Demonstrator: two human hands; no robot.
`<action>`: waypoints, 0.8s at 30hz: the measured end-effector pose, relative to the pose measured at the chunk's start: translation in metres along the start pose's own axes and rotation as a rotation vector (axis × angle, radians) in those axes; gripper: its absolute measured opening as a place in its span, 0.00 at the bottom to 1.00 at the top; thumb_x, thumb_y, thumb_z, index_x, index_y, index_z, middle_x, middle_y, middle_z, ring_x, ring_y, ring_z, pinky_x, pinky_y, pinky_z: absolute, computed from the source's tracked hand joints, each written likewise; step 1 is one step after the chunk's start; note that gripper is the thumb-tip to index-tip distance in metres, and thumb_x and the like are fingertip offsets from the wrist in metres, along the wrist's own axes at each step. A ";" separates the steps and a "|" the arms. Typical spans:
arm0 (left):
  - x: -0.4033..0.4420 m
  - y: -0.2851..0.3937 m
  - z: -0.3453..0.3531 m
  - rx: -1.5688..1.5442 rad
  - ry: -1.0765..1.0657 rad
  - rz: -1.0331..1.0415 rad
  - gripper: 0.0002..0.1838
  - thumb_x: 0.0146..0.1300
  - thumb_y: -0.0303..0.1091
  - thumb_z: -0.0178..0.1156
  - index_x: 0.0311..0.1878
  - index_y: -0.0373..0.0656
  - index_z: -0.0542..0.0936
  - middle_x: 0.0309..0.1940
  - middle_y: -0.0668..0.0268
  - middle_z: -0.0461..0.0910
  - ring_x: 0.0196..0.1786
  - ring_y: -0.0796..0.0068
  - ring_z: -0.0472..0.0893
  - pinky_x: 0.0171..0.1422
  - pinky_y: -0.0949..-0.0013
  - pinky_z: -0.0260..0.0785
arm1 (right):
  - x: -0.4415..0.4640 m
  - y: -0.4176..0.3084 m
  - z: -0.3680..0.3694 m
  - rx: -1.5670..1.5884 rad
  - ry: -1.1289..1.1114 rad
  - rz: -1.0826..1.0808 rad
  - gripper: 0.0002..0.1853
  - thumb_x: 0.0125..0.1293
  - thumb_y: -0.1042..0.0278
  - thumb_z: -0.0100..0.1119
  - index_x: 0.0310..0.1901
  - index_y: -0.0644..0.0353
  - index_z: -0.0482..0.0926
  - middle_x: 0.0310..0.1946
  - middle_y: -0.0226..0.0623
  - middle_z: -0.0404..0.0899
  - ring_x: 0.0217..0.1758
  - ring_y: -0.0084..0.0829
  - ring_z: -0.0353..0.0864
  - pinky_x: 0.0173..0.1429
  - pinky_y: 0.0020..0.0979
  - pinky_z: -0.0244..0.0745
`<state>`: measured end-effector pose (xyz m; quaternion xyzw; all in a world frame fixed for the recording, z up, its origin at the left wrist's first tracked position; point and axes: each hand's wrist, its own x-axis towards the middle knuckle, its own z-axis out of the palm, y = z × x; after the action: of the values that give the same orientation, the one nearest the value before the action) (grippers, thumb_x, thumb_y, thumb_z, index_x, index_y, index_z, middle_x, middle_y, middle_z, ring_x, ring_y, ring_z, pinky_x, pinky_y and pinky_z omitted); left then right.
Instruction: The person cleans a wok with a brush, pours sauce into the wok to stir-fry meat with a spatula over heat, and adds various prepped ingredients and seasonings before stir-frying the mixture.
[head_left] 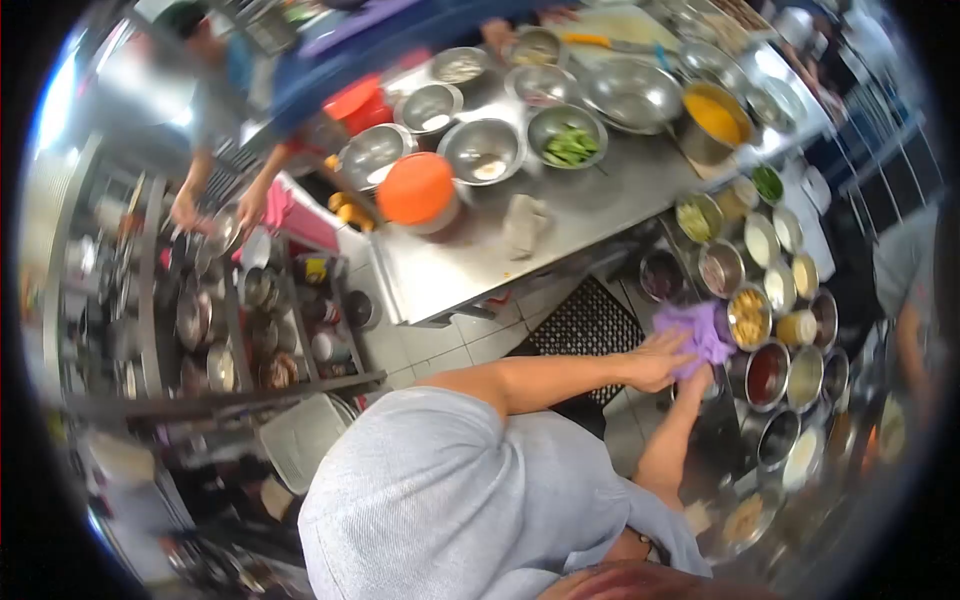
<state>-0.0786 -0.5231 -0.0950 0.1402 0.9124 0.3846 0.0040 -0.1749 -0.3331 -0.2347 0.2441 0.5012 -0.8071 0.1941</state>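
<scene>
A crumpled purple cloth (703,332) is bunched between my two hands, beside the rows of food containers. My left hand (655,362) reaches across from above, its fingers pressed into the cloth. Just below it, my right hand (696,380) holds the cloth's lower edge, its fingertips partly hidden. Close to the cloth stand a metal container of yellow chunks (749,318), a container of dark red sauce (767,374) and one of minced-looking food (721,267).
A steel worktable (440,270) carries metal bowls, an orange-lidded tub (416,190), green leaves (571,145) and a beige rag (524,226). A black perforated mat (588,318) lies on the tiled floor. Another person's hands (215,212) hold a bowl near the shelves (200,405).
</scene>
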 end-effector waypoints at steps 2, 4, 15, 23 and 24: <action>-0.037 -0.032 -0.051 0.001 0.441 -0.075 0.33 0.54 0.29 0.59 0.66 0.40 0.63 0.69 0.39 0.53 0.70 0.32 0.53 0.73 0.45 0.50 | 0.021 -0.001 -0.016 -0.096 -0.001 -0.036 0.20 0.68 0.57 0.50 0.53 0.66 0.72 0.46 0.41 0.76 0.43 0.34 0.79 0.44 0.43 0.77; -0.078 -0.067 -0.119 0.176 0.834 -0.294 0.33 0.53 0.27 0.59 0.64 0.35 0.63 0.66 0.39 0.57 0.67 0.35 0.58 0.70 0.46 0.53 | 0.023 0.012 -0.055 -0.314 0.012 -0.002 0.23 0.69 0.52 0.52 0.56 0.62 0.71 0.47 0.40 0.75 0.42 0.31 0.77 0.43 0.40 0.75; -0.127 -0.173 -0.211 0.025 0.499 -1.040 0.28 0.56 0.37 0.59 0.59 0.38 0.68 0.58 0.52 0.70 0.63 0.49 0.67 0.64 0.51 0.62 | -0.068 0.058 -0.093 -1.003 -0.014 0.366 0.16 0.68 0.53 0.48 0.33 0.57 0.76 0.22 0.32 0.74 0.22 0.29 0.73 0.22 0.32 0.65; -0.123 -0.230 -0.225 -0.012 0.200 -0.427 0.28 0.51 0.51 0.66 0.47 0.35 0.82 0.44 0.48 0.82 0.47 0.53 0.82 0.50 0.58 0.73 | -0.218 0.124 -0.104 -1.504 0.024 -0.020 0.19 0.66 0.53 0.49 0.41 0.62 0.81 0.27 0.40 0.80 0.28 0.33 0.80 0.33 0.37 0.75; -0.118 -0.257 -0.222 0.059 0.088 -0.478 0.27 0.53 0.45 0.66 0.49 0.32 0.80 0.45 0.48 0.82 0.50 0.57 0.82 0.54 0.61 0.71 | -0.241 0.132 -0.096 -1.403 0.177 -0.076 0.21 0.65 0.54 0.50 0.48 0.62 0.80 0.38 0.46 0.83 0.38 0.39 0.83 0.45 0.39 0.77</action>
<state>-0.0553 -0.8803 -0.1316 -0.0967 0.9298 0.3515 0.0510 0.1117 -0.2850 -0.2236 0.1086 0.9251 -0.2771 0.2359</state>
